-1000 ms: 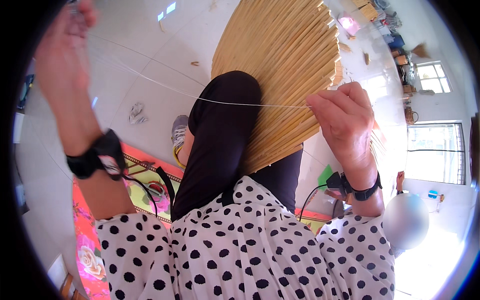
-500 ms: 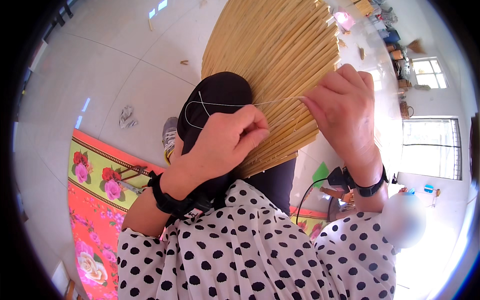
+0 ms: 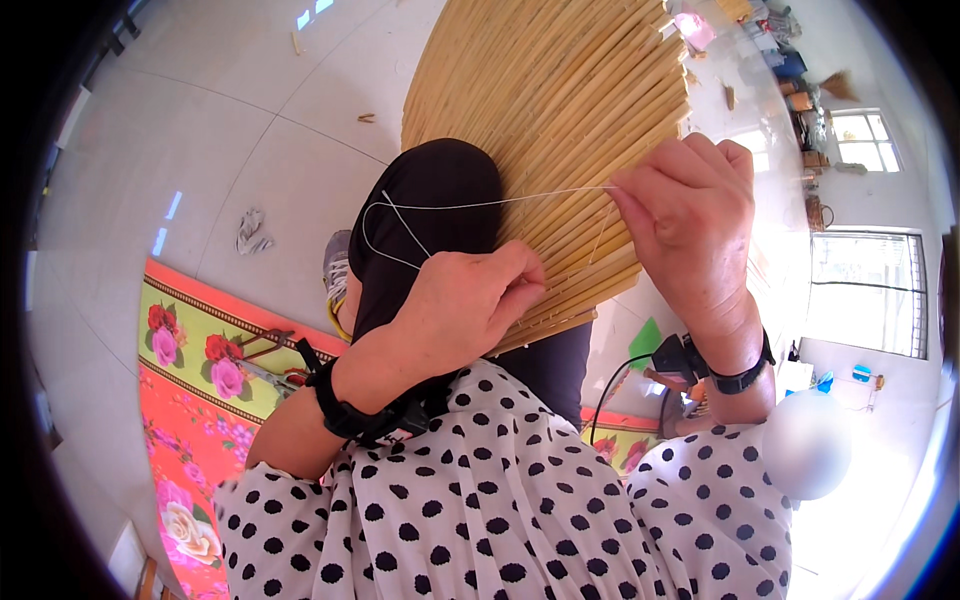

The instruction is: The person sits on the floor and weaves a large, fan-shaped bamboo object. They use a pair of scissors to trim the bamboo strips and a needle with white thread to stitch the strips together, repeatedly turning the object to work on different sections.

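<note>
A mat of thin yellow sticks (image 3: pixel 540 130), laid side by side, spreads over my lap and past my knee. My left hand (image 3: pixel 465 300) is closed low over the mat's near part, fingertips pinched; a white string (image 3: pixel 450 207) runs into it. Higher and to the right, my right hand (image 3: pixel 692 210) pinches the same string between thumb and forefinger. Between the hands the string is drawn leftward across my dark-trousered knee (image 3: pixel 430 180), curls round in a loose loop and crosses itself. Fine stitches of string show across the sticks near the mat's right side.
A flowered red and green mat (image 3: pixel 190 440) lies on the tiled floor at left, with pliers-like tools (image 3: pixel 270 350) on it. A crumpled scrap (image 3: pixel 253 232) and stick bits (image 3: pixel 366 118) lie on the floor. Baskets (image 3: pixel 818 213) and household goods line the right wall.
My left hand has lowered slightly and shifted a little right, away from the string's straight run. The loop over my knee has widened. My right hand still pinches the string, nearly in place.
</note>
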`<state>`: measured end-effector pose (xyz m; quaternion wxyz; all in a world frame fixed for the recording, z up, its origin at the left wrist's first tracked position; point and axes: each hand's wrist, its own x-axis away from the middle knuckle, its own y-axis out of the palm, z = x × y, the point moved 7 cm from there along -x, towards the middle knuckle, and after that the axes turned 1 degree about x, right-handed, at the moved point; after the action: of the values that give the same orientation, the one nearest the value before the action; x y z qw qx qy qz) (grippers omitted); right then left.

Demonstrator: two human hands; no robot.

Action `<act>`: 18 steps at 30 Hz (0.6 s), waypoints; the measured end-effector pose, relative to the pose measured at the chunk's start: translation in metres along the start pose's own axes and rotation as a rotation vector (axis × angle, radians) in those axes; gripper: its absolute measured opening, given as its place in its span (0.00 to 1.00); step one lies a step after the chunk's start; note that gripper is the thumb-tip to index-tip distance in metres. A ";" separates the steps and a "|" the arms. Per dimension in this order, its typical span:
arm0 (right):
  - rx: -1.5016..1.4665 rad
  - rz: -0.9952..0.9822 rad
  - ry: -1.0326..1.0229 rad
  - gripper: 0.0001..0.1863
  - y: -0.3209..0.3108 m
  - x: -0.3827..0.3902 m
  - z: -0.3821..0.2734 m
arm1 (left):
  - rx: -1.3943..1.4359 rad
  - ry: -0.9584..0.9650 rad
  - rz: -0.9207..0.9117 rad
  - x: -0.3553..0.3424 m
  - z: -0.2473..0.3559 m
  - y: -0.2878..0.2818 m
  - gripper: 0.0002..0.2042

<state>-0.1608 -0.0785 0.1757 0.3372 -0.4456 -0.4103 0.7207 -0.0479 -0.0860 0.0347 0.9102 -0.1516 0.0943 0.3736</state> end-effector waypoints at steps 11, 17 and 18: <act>-0.006 -0.014 0.038 0.09 0.002 0.000 0.002 | -0.150 0.061 0.015 0.003 0.008 -0.003 0.04; -0.029 -0.032 0.033 0.08 0.000 -0.002 0.001 | -0.202 0.091 0.060 0.003 0.017 -0.005 0.05; -0.025 -0.032 0.035 0.08 0.000 -0.002 0.001 | -0.215 0.087 0.059 0.002 0.019 -0.005 0.05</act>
<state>-0.1608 -0.0806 0.1769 0.3501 -0.4556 -0.4203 0.7023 -0.0415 -0.0812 0.0529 0.8723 -0.2614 0.0976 0.4014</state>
